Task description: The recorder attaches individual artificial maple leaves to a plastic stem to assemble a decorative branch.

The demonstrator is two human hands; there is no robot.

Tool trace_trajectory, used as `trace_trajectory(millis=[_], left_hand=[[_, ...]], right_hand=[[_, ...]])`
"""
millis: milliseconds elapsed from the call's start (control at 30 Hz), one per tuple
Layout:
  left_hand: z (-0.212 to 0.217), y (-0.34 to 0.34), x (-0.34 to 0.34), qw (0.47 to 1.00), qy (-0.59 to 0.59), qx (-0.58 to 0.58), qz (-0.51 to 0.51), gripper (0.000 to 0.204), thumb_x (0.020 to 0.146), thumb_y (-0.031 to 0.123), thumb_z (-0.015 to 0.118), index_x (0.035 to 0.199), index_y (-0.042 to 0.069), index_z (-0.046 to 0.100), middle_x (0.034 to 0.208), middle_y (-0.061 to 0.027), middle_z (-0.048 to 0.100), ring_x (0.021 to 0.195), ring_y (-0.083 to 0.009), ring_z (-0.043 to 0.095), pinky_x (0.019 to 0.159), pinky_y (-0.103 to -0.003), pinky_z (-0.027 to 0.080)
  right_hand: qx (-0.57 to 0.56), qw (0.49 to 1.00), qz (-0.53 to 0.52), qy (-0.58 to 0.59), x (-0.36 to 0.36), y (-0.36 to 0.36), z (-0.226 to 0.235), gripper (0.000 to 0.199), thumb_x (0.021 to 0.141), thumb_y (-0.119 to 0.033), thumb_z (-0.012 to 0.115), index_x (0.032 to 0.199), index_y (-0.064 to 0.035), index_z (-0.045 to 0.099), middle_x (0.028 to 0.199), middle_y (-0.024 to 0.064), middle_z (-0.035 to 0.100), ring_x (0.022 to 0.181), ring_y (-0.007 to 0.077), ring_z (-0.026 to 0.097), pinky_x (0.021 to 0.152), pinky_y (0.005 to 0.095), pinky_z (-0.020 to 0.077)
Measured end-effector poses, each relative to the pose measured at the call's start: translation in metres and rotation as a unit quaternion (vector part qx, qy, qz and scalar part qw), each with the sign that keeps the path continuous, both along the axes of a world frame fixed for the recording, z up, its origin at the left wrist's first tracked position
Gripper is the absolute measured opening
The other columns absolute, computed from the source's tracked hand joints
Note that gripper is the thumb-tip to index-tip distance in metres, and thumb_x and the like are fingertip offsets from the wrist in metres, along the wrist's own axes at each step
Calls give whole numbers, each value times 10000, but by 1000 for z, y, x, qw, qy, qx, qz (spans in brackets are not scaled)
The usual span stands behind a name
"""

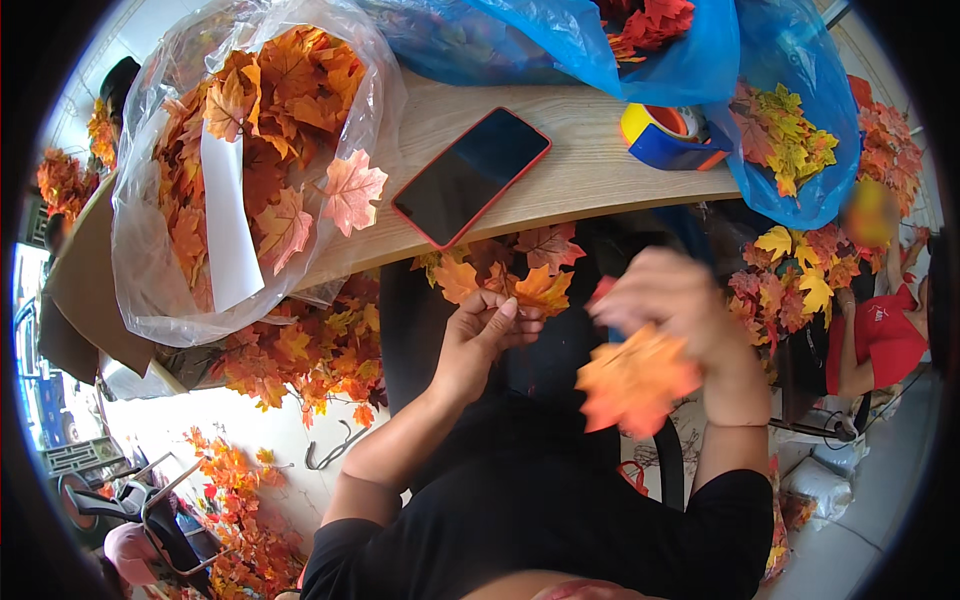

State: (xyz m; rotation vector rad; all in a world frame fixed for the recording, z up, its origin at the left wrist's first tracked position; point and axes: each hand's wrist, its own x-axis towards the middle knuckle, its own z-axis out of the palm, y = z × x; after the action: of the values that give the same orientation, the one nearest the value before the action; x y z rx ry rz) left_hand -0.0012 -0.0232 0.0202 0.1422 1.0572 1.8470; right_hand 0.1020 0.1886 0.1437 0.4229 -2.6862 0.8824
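The person wears a loose, black, short-sleeved fabric top (pixel 560 500). Below its wide black sleeves (pixel 738 515), the forearms (pixel 425 420), left hand (pixel 480 330) and motion-blurred right hand (pixel 665 300) are bare.

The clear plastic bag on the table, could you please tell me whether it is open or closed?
The clear plastic bag is open: its mouth gapes wide, baring orange leaves and a white strip.

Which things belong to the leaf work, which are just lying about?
In the work:
orange leaves in left hand
orange leaf at blurred right hand
clear bag, blue bags: likely leaf stock

Lying about, seemingly:
phone, untouched
blue-yellow roll, untouched
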Motion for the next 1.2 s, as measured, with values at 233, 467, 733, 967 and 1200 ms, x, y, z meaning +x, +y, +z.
trace_trajectory(millis=[233, 467, 733, 967, 1200], left_hand=[[3, -2, 6, 999, 52, -11, 7, 187, 972, 192, 511, 996, 7, 504, 980, -134, 650, 897, -193, 648, 805, -296, 530], [12, 1, 9, 997, 67, -20, 38, 137, 964, 149, 532, 946, 13, 538, 776, -3, 567, 633, -41, 510, 564, -179, 416], [2, -5, 6, 996, 78, -32, 3, 225, 963, 234, 540, 965, 11, 568, 872, -41, 654, 793, -89, 631, 644, -184, 455], [4, -4, 7, 994, 94, -48, 2, 216, 960, 224, 546, 956, 9, 566, 863, -39, 657, 771, -87, 634, 650, -191, 474], [4, -4, 7, 995, 88, -38, -1, 211, 959, 209, 546, 951, 0, 565, 869, -49, 652, 785, -95, 632, 684, -205, 497]], right_hand=[[-1, 995, -82, 59, -9, -48, -75, 181, 690, 30, 685, 862, -13, 650, 735, 75, 601, 654, 229, 555, 573, 328, 473], [49, 993, -74, 74, -6, -52, -79, 249, 633, 26, 671, 873, -22, 627, 760, 59, 579, 710, 223, 543, 600, 325, 473], [75, 994, -58, 54, -6, -51, -81, 295, 588, 12, 654, 875, -27, 596, 771, 57, 546, 759, 225, 528, 629, 334, 478], [75, 994, -48, 60, -7, -52, -82, 281, 617, 10, 631, 897, -6, 610, 765, 61, 543, 752, 225, 523, 629, 329, 480], [75, 995, -51, 45, -7, -54, -81, 243, 628, 6, 622, 871, 4, 608, 760, 67, 548, 743, 218, 524, 622, 320, 479]])
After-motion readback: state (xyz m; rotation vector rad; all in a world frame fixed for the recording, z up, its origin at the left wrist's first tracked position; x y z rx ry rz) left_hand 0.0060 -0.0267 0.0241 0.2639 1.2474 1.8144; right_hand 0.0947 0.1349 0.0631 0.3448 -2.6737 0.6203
